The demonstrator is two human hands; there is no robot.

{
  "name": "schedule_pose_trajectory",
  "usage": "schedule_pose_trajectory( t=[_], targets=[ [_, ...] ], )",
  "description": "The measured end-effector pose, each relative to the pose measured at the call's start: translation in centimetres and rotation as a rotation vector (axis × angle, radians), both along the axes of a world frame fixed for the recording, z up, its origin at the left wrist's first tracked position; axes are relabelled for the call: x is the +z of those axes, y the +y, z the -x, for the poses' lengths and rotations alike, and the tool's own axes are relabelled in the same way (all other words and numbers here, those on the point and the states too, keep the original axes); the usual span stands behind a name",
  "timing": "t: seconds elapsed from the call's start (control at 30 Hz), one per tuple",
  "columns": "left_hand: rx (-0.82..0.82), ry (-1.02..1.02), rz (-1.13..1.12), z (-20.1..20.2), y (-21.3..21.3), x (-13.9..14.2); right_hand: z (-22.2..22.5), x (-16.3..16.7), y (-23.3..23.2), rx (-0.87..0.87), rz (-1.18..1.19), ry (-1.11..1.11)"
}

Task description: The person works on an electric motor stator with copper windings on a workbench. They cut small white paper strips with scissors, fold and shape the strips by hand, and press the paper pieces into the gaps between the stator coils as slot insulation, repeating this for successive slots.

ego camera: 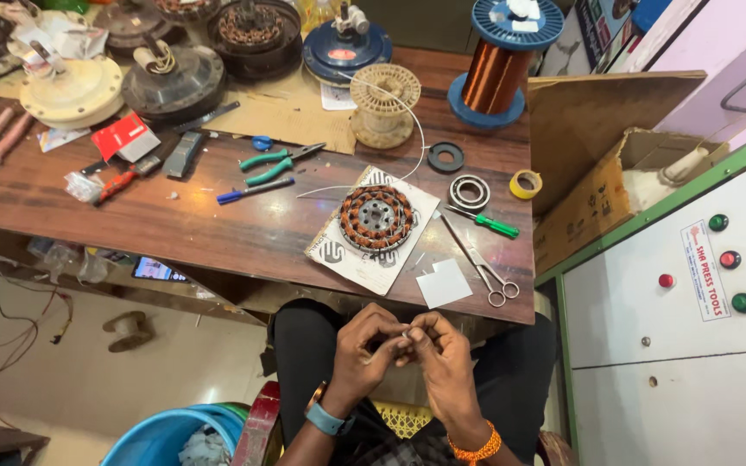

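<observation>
Below the tabletop's (243, 237) near edge, over the lap, both hands meet: the left hand (366, 347), with a blue watch at the wrist, and the right hand (445, 358), with an orange bracelet, pinch a tiny pale piece (406, 332) between their fingertips; what it is cannot be told. Just beyond, on the wooden surface, lie a white paper square (444, 283) and scissors (487, 272). Past them a copper-wound stator (376, 218) rests on a printed card (349, 255), with a green-handled screwdriver (487, 223) and a bearing ring (469, 192) to its right. A thin white thread (414, 138) runs from the card toward an empty cream spool (384, 103). Green pliers (276, 163) and a blue pen (254, 191) lie to the left. Farther back stands a blue reel of copper wire (498, 65), and motor housings (174, 82) crowd the far left.
</observation>
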State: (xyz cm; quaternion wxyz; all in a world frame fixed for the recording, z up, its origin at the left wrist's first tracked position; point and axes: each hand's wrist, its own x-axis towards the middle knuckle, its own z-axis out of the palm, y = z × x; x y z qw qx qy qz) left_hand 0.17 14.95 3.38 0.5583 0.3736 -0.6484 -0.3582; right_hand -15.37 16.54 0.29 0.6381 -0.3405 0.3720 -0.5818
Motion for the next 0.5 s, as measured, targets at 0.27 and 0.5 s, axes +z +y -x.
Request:
schedule_pose_trajectory(
  t=[0.27,0.5],
  targets=[
    [-0.147,0.261,-0.085,2.3,2.4,-2.6,3.2,0.6,2.1,0.181,-0.062,-0.142],
    [-0.314,0.336,-0.406,6.9,3.8,-2.3,9.2,-1.4,3.9,0.278,-0.130,-0.260]
  ],
)
